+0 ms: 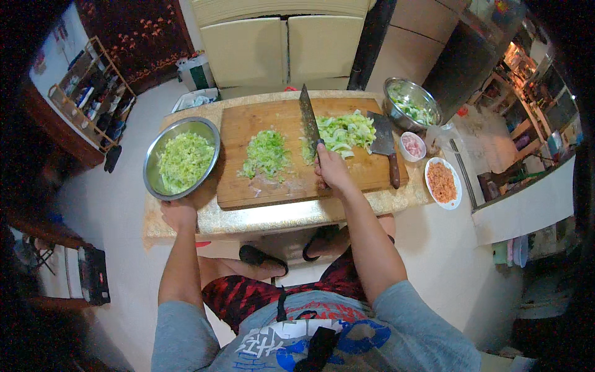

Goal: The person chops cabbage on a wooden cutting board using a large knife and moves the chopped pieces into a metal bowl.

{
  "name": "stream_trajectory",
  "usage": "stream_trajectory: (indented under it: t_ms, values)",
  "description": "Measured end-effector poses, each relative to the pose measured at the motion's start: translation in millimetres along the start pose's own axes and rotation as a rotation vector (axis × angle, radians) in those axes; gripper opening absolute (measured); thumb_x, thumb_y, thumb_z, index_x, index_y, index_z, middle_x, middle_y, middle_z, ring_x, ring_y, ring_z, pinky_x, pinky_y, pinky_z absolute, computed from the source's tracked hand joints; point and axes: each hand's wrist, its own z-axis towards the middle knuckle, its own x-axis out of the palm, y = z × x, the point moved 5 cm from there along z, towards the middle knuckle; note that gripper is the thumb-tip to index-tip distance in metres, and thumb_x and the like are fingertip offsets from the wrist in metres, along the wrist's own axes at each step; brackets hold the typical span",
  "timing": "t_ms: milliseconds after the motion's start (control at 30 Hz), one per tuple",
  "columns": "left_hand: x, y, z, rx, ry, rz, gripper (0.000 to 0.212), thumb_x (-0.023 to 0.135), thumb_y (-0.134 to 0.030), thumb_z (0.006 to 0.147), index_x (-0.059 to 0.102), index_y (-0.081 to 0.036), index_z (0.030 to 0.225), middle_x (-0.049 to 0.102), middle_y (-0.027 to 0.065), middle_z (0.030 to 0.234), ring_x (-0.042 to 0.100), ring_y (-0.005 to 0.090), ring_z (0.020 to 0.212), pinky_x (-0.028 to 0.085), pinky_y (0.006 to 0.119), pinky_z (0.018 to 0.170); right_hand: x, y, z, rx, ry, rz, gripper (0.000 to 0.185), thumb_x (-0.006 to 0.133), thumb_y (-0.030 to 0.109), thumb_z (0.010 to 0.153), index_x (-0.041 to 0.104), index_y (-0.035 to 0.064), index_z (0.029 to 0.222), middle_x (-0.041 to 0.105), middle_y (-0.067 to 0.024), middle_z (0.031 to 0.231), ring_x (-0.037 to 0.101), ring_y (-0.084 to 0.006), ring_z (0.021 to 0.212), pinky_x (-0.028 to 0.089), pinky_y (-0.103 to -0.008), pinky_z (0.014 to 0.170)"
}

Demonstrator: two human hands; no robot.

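My right hand grips the handle of a kitchen knife, its blade pointing away over the wooden cutting board. Just right of the blade lies coarsely cut cabbage, and a smaller strip sits to its left. A heap of finely chopped cabbage rests on the board's left half. At the left, my left hand is at the near rim of a metal bowl holding chopped cabbage; its fingers are partly hidden under the bowl. On the board's right side lies a cleaver with a wooden handle.
Beyond the board's right end stand a metal bowl of cut greens, a small bowl of pinkish pieces and an oval dish of orange shreds. A patterned cloth covers the table. Cream cabinet doors stand behind it.
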Motion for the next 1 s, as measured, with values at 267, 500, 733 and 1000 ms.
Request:
stream_trajectory:
  t_ms: [267, 500, 733, 1000]
  values:
    - [-6, -24, -1, 0.052, 0.040, 0.018, 0.052, 0.064, -0.037, 0.100, 0.066, -0.004, 0.139, 0.067, 0.0193, 0.139, 0.063, 0.0442, 0.122, 0.050, 0.055, 0.104, -23, -5, 9, -0.012, -0.011, -0.046, 0.054, 0.047, 0.058, 0.117, 0.054, 0.0092, 0.094, 0.048, 0.0005, 0.068, 0.043, -0.0142, 0.050, 0.038, -0.0340, 0.047]
    - [-6, -45, -9, 0.088, 0.047, 0.028, 0.051, 0.063, -0.036, 0.100, 0.066, -0.004, 0.140, 0.066, 0.0167, 0.143, 0.060, 0.0416, 0.126, 0.048, 0.053, 0.106, -27, -14, 8, -0.041, 0.046, -0.083, 0.054, 0.046, 0.060, 0.117, 0.054, 0.0111, 0.093, 0.046, 0.0025, 0.067, 0.042, -0.0123, 0.052, 0.035, -0.0324, 0.048]
    - [-6, -39, -10, 0.075, -0.014, 0.069, 0.053, 0.065, -0.036, 0.100, 0.065, -0.007, 0.145, 0.064, 0.0147, 0.148, 0.056, 0.0383, 0.136, 0.044, 0.051, 0.112, -19, -25, 16, -0.039, 0.050, -0.089, 0.054, 0.046, 0.060, 0.116, 0.052, 0.0126, 0.091, 0.046, 0.0028, 0.066, 0.040, -0.0125, 0.049, 0.032, -0.0344, 0.046]
    - [-23, -69, -15, 0.002, 0.082, -0.100, 0.051, 0.066, -0.035, 0.099, 0.068, -0.008, 0.143, 0.062, 0.0146, 0.151, 0.055, 0.0360, 0.138, 0.044, 0.050, 0.112, -34, -30, 17, -0.153, 0.052, -0.113, 0.053, 0.046, 0.058, 0.117, 0.053, 0.0116, 0.092, 0.047, 0.0017, 0.065, 0.040, -0.0137, 0.049, 0.033, -0.0347, 0.046]
